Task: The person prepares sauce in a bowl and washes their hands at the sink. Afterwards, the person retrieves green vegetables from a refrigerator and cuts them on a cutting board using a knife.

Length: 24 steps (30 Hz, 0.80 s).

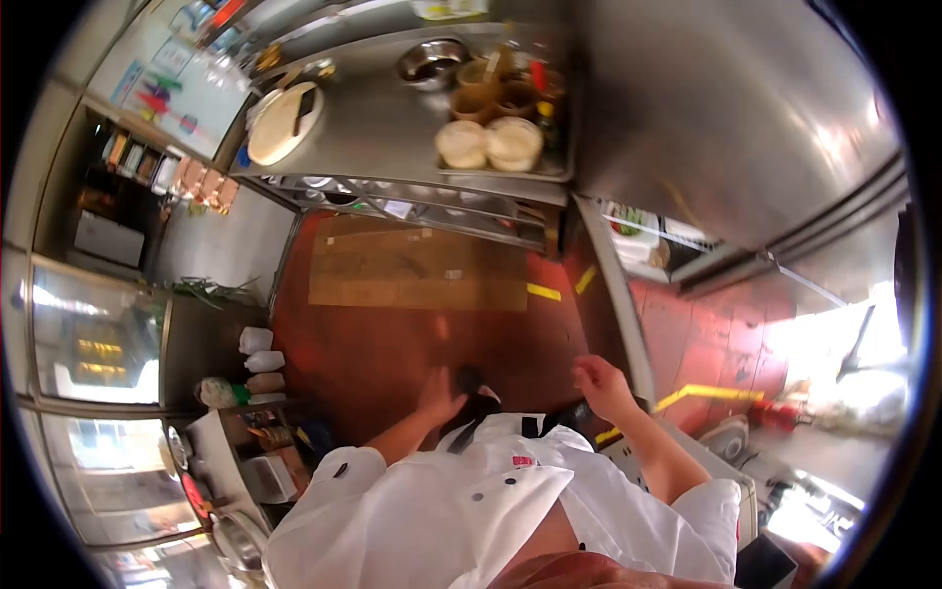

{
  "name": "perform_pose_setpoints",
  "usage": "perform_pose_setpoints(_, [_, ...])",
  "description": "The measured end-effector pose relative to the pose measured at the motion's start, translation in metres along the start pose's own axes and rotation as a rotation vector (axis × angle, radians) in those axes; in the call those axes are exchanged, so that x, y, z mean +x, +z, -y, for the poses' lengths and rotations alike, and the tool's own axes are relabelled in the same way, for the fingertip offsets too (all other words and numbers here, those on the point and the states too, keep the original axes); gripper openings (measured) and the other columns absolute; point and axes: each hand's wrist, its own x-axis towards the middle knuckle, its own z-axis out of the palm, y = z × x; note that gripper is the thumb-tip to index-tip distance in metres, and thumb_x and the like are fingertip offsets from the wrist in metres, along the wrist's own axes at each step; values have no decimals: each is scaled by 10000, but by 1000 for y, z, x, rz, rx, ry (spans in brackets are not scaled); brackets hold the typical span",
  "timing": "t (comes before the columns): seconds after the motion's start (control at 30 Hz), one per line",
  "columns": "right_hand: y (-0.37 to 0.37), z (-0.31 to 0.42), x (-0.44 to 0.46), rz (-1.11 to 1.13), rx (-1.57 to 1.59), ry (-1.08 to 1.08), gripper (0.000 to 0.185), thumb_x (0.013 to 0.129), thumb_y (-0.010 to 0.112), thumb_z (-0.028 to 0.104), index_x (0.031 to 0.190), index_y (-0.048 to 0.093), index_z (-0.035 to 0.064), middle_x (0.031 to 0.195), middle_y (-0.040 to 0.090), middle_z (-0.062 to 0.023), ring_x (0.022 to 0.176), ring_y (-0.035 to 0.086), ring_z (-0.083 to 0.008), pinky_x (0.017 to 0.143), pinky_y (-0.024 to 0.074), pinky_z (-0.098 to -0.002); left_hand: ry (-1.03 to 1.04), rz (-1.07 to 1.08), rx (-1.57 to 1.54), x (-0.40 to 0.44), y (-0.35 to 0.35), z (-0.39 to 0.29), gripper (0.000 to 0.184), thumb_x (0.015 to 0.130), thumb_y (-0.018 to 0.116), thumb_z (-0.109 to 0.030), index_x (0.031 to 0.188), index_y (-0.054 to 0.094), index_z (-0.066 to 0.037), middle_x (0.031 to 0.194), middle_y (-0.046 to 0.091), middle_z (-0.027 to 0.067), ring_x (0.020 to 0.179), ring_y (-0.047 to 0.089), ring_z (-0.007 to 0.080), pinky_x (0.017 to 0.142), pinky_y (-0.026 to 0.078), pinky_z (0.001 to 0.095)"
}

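Note:
My left hand [439, 398] hangs low in front of the white jacket [422, 510], over the red floor. Its fingers are stretched and the thumb stands apart, somewhat blurred, with nothing in them. On the other side, my right hand [601, 381] is raised with its fingers curled in, and no object shows in it. Just beside it runs the pale edge of an upright panel [628, 334]; whether they touch I cannot tell. Below the hands, a dark shoe [469, 379] shows in part on the floor [392, 344].
A steel counter [368, 108] ahead carries a metal bowl [433, 65], a white round board [285, 126] and a tray [510, 175] of tubs and bottles. Flattened cardboard [412, 270] lies on the floor. White jugs [257, 341] stand left; a large steel surface [726, 108] rises right.

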Motion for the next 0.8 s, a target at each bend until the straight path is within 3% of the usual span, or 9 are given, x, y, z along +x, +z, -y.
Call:
perform_pose_setpoints(0.1, [84, 53, 50, 108, -125, -110, 283, 937, 641, 200, 1155, 642, 20, 921, 720, -139, 810, 707, -223, 735, 560, -324, -427, 68, -276, -26, 6, 167, 771, 835, 704, -362, 1434, 388, 7, 1436, 461, 259, 1339, 445, 400, 1104, 385, 458])
perform_pose_setpoints(0.17, [149, 99, 73, 336, -210, -80, 292, 971, 611, 189, 1203, 613, 12, 1004, 720, -105, 840, 702, -175, 763, 562, -304, -980, 93, -324, -58, -11, 245, 798, 840, 688, -420, 1429, 352, -1, 1407, 496, 256, 1283, 527, 389, 1059, 457, 458])
perform_pose_setpoints(0.2, [184, 114, 85, 406, -199, -133, 299, 976, 605, 201, 1214, 609, 19, 1019, 718, -105, 860, 700, -171, 776, 561, -305, -1019, 156, -348, -67, 28, 337, 804, 846, 685, -402, 1435, 333, 19, 1416, 487, 256, 1254, 551, 396, 1031, 481, 451])
perform_pose_setpoints(0.23, [218, 128, 98, 475, -183, -187, 306, 981, 598, 214, 1224, 605, 26, 1034, 716, -106, 881, 697, -166, 788, 561, -307, -1301, -25, -576, -90, -46, 304, 776, 857, 665, -346, 1442, 312, 23, 1413, 491, 252, 1254, 553, 390, 1003, 505, 441])
perform_pose_setpoints(0.3, [281, 167, 116, 605, -240, -238, 326, 992, 577, 244, 1244, 596, 39, 1068, 713, -99, 900, 696, -168, 826, 554, -316, -1240, -66, -435, -116, 8, 436, 693, 860, 635, -289, 1409, 348, 24, 1403, 498, 255, 1205, 587, 394, 960, 531, 436])
perform_pose_setpoints(0.37, [334, 206, 133, 734, -309, -336, 338, 991, 576, 262, 1244, 598, 40, 1076, 715, -95, 903, 699, -171, 819, 553, -315, -1362, -192, -584, -133, -78, 396, 621, 852, 610, -268, 1352, 405, 38, 1382, 506, 275, 1182, 598, 398, 961, 525, 441])
perform_pose_setpoints(0.57, [474, 248, 221, 1007, -282, -393, 352, 949, 597, 325, 1194, 641, 76, 1055, 712, -114, 936, 685, -269, 838, 540, -377, -1162, -267, -492, -118, -41, 478, 677, 846, 618, -347, 1305, 391, 96, 1203, 606, 331, 1133, 621, 418, 972, 505, 463])
perform_pose_setpoints(0.67, [541, 268, 281, 1115, -273, -397, 332, 982, 578, 276, 1205, 616, 32, 1050, 720, -91, 895, 704, -197, 798, 551, -326, -996, -2, -329, -87, -41, 485, 556, 865, 594, -345, 1229, 506, 65, 1125, 655, 276, 1075, 645, 406, 922, 524, 455])
perform_pose_setpoints(0.8, [643, 309, 375, 1251, -263, -342, 318, 999, 573, 247, 1207, 602, 8, 1044, 723, -76, 874, 702, -155, 779, 548, -296, -913, 50, -507, -25, -94, 519, 522, 865, 588, -334, 1203, 506, 54, 1100, 647, 264, 1049, 638, 395, 896, 517, 453])
